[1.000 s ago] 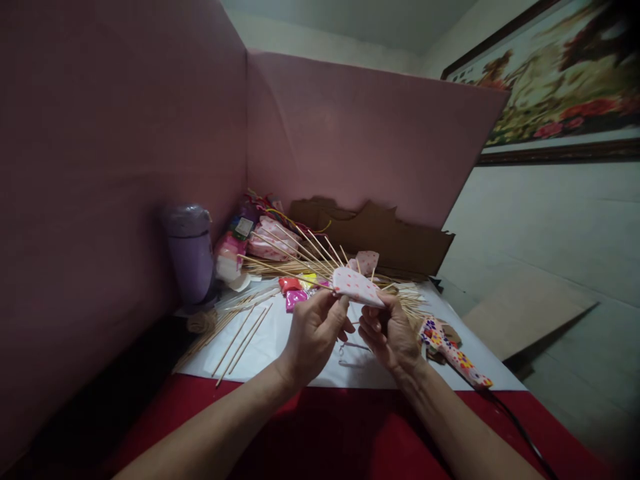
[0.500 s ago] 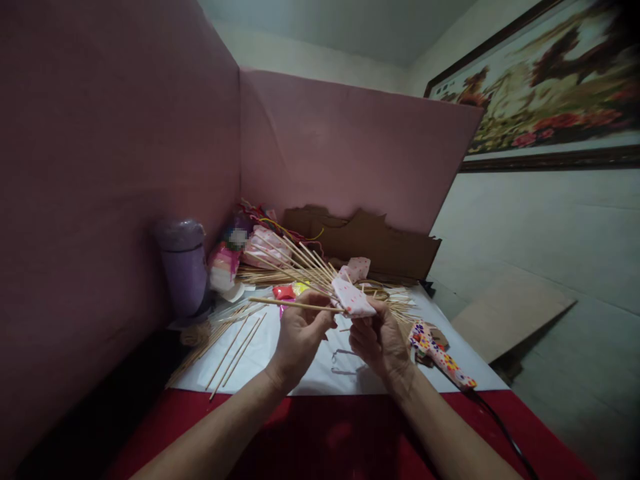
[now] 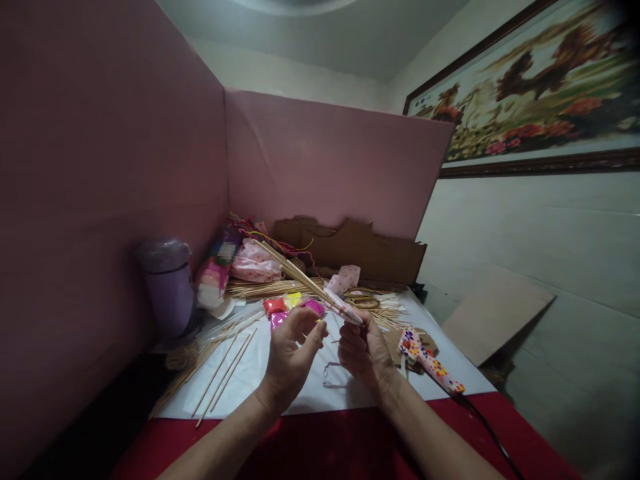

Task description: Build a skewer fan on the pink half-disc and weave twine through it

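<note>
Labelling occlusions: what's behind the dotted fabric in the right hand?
Beyond the dotted fabric in the right hand, another dotted piece and brown cardboard show. Whatever lies directly behind the fabric is covered, so I can't tell.

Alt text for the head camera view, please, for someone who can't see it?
A person's right hand holds a red-spotted pale piece with thin sticks jutting from it; the left hand is open nearby. Below, loose sticks lie on a white sheet.

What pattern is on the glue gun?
Multicoloured flowers on pale pink; the glue gun shows best in the head view.
</note>
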Tool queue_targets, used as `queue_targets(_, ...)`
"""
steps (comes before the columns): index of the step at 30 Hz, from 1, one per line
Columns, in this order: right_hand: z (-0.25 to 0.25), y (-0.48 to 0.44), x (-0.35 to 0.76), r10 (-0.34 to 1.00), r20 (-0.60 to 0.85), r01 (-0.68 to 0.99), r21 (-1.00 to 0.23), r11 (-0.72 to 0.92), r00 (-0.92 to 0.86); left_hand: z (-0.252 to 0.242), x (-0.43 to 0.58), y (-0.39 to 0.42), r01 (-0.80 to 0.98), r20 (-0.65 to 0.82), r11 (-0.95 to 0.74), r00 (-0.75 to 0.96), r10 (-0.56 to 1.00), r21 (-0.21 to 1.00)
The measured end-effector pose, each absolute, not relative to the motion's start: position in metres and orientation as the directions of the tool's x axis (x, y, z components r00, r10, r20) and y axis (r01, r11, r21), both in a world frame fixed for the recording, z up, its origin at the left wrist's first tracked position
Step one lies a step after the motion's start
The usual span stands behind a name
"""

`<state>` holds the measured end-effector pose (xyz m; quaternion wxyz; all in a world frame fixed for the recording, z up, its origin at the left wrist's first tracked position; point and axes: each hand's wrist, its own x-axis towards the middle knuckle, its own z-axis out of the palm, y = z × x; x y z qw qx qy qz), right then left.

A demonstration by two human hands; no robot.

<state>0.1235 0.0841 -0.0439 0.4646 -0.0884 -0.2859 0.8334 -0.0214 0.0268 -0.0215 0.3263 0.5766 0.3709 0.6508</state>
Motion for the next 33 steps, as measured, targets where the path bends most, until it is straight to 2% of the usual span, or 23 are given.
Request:
queue_targets(7,-0.044,0.084,0.124,0.824,0.13,-0.718,-0.577,-0.39,-0.552,-0.025,-0.021,0.026,0.02,0.529,-0.53,-0.12,0.84,0.848)
queue_targets(14,-0.042,0.081,0.123,0.838,0.096,-0.7,-0.606,-0.379,-0.537,-0.027,-0.022,0.025,0.095,0.626,-0.619,-0.117,0.771,0.78)
queue_targets(20,-0.044,0.081,0.122,0.839,0.098,-0.7,-0.607,-0.376,-0.535,-0.033,-0.023,0.012,0.26,0.788,-0.745,-0.164,0.593,0.614)
queue_targets(27,-0.05,0.083,0.123,0.833,0.103,-0.684,-0.629,-0.369,-0.544,-0.034,-0.021,0.005,0.356,0.848,-0.772,-0.155,0.506,0.526)
queue_targets(33,-0.062,0.09,0.123,0.843,0.12,-0.686,-0.646,-0.335,-0.524,-0.03,-0.023,0.006,0.484,0.954,-0.827,-0.056,0.296,0.285)
